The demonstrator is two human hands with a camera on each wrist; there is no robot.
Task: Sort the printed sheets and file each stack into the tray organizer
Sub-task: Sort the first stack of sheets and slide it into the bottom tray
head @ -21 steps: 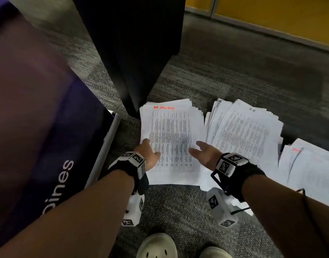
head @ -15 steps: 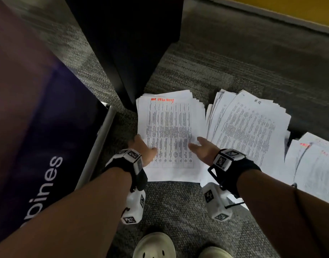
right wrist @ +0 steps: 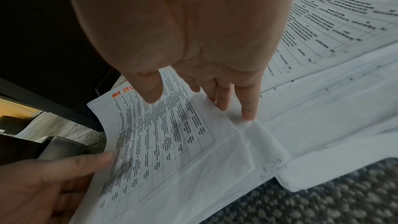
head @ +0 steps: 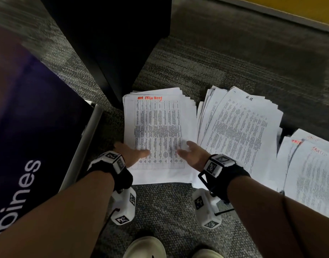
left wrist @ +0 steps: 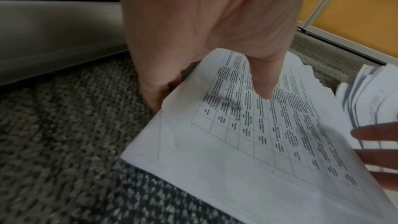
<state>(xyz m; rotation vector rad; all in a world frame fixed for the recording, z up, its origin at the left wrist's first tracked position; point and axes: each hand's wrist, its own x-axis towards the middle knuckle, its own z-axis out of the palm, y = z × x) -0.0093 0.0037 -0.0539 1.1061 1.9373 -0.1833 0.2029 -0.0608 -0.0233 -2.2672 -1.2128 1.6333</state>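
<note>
Three stacks of printed sheets lie on the grey carpet. The left stack [head: 158, 127] has a table and a red handwritten heading. My left hand [head: 139, 152] holds its left edge: the thumb [left wrist: 266, 89] lies on top and the fingers [left wrist: 154, 98] curl under. My right hand [head: 186, 151] takes the right edge, thumb [right wrist: 150, 91] over the sheet and fingers [right wrist: 224, 101] tucked at the edge, which bows up. The middle stack [head: 240, 131], marked H.R, lies fanned out just to the right. A third stack [head: 312, 175] with red marks sits far right. No tray organizer is in view.
A black cabinet [head: 107, 43] stands right behind the left stack. A purple panel with white letters [head: 29, 146] and a grey metal edge [head: 85, 142] leans close on the left. My shoes [head: 145, 246] are at the bottom. A yellow wall [head: 299, 8] runs along the back.
My head has tilted, so the stacks sit higher and closer in view. Both hands stay at the near sides of the red-headed stack, the thumbs a little further onto the top sheet.
</note>
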